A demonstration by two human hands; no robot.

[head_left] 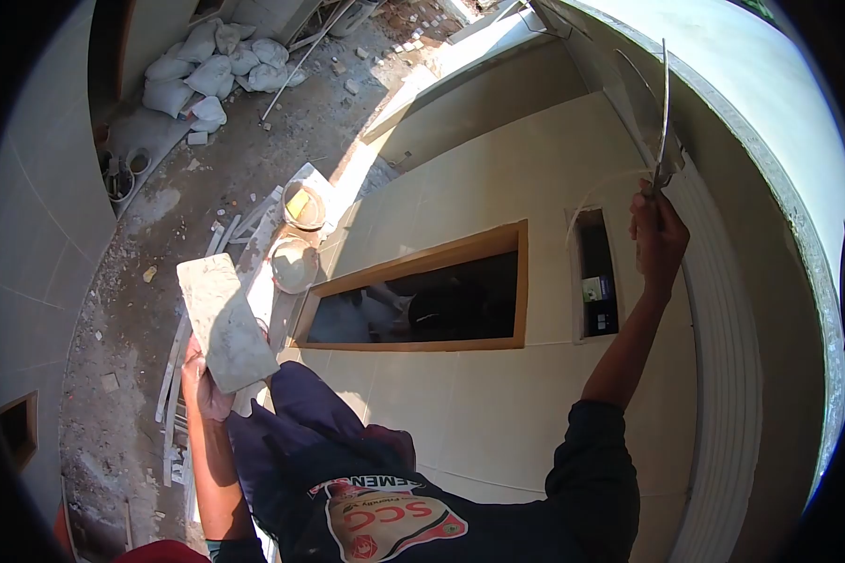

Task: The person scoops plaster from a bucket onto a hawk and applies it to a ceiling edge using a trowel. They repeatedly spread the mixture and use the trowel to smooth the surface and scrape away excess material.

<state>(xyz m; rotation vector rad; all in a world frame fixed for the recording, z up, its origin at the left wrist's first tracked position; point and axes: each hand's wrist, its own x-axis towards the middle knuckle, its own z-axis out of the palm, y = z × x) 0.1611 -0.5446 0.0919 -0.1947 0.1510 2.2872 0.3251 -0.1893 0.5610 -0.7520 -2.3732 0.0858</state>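
My left hand (208, 380) is closed around the lower edge of a flat rectangular board (227, 322) smeared with grey cement, held out at the left. High at the right, my right hand (658, 235) grips the handle of a metal trowel (664, 117), its thin blade seen nearly edge-on and pointing up beside the wall's top strip. The trowel is far apart from the board. Beyond the board are a bucket (295, 265) of grey mix and another bucket (303, 205) with something yellow inside.
A tiled wall (441, 202) has a wood-framed opening (522, 286) and a narrow niche (595, 272) holding a small box. White sacks (211, 75) lie piled on the dirty floor (127, 281). Long pale strips (171, 375) lie below the board, near a plank (270, 220).
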